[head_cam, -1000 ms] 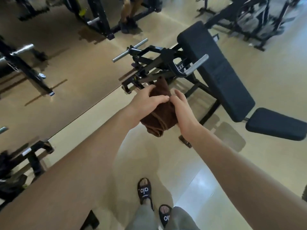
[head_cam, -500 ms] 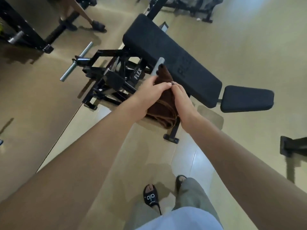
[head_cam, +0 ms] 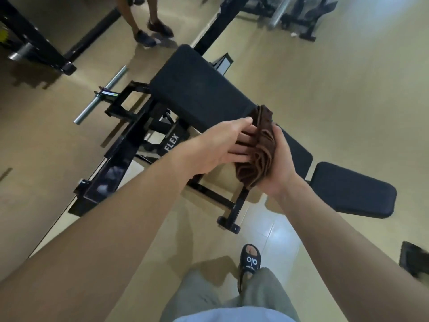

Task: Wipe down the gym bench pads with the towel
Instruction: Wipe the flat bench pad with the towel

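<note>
Head view is showing you standing at the side of the bench, both arms reaching out over it. Your right hand (head_cam: 276, 163) is cupping the brown towel (head_cam: 257, 149) from beneath and from the right, fingers curling up around the bunched cloth, so this hand is gripping the towel. Your left hand (head_cam: 222, 145) is lying against the towel's left face with fingers fairly straight; it is pressing or steadying the folds rather than closing on them. In my judgement you are gathering the cloth into a compact wad so that it presents a firm face to the vinyl.

You are holding the towel in the air above the lower end of the long back pad (head_cam: 199, 94); whether its top corner is touching the pad I cannot tell. The small seat pad (head_cam: 352, 189) is lying to the right, apart from both hands. Both pads are looking dark and dull, and no wiped streak is showing, so I am judging the wiping as not yet begun.

The black frame (head_cam: 130, 145), marked FLEX, and a steel bar (head_cam: 99, 96) are projecting on the left side of the bench, which is likely why you are approaching from this side. Another person's feet (head_cam: 151, 31) are standing beyond the head of the bench. Your sandalled foot (head_cam: 250, 261) is planted near the frame's foot; mind it when you are leaning in.
</note>
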Available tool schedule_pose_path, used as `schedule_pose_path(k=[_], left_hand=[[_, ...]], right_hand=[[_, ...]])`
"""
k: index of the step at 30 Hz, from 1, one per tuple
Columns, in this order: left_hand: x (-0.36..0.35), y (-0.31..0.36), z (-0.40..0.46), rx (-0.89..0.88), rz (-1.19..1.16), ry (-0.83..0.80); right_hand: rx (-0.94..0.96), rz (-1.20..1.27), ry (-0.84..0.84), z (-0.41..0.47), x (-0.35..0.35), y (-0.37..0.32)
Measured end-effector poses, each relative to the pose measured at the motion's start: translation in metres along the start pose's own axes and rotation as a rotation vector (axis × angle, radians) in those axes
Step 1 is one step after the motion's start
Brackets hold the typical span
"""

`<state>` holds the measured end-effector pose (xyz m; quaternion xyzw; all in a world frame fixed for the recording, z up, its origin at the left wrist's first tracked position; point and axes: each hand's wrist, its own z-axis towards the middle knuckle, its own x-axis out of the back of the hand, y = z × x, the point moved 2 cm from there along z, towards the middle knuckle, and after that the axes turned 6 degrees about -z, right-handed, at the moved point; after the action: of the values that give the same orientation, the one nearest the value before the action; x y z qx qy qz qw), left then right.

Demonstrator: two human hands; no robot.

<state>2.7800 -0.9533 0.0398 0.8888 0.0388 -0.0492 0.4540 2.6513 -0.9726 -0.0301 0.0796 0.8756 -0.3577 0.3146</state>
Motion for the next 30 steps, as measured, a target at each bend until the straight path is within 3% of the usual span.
schedule_pose_path(k=[7, 11, 14, 18, 20, 22, 24, 27, 30], left_hand=[[0.074, 0.053, 0.086, -0.016, 0.053, 0.147], [0.175, 0.058, 0.148, -0.174, 0.32, 0.618], [0.242, 0.041, 0.178, -0.128, 0.408, 0.899], [0.292, 0.015, 0.227, -0.07, 0.216, 1.025], [0.307, 0.007, 0.254, -0.086, 0.107, 1.097], [0.317, 0.002, 0.277, -0.111, 0.045, 1.18], [0.319, 0.0, 0.292, -0.119, 0.007, 1.314], [0.322, -0.007, 0.306, -0.237, -0.042, 1.493], [0.322, -0.013, 0.31, -0.3, -0.111, 1.537]], right_hand=[[-0.108, 0.085, 0.005, 0.092, -0.032, -0.042], [-0.064, 0.068, 0.154, 0.158, -0.052, -0.054], [-0.031, -0.055, 0.217, 0.211, -0.075, -0.061], [0.159, -0.522, 0.157, 0.291, -0.104, -0.059], [0.419, -0.967, 0.082, 0.33, -0.109, -0.045], [0.745, -1.563, -0.105, 0.371, -0.107, -0.022], [0.921, -1.991, -0.281, 0.4, -0.105, -0.002], [0.975, -2.062, -0.333, 0.42, -0.099, 0.014], [1.066, -2.039, -0.373, 0.428, -0.099, 0.011]])
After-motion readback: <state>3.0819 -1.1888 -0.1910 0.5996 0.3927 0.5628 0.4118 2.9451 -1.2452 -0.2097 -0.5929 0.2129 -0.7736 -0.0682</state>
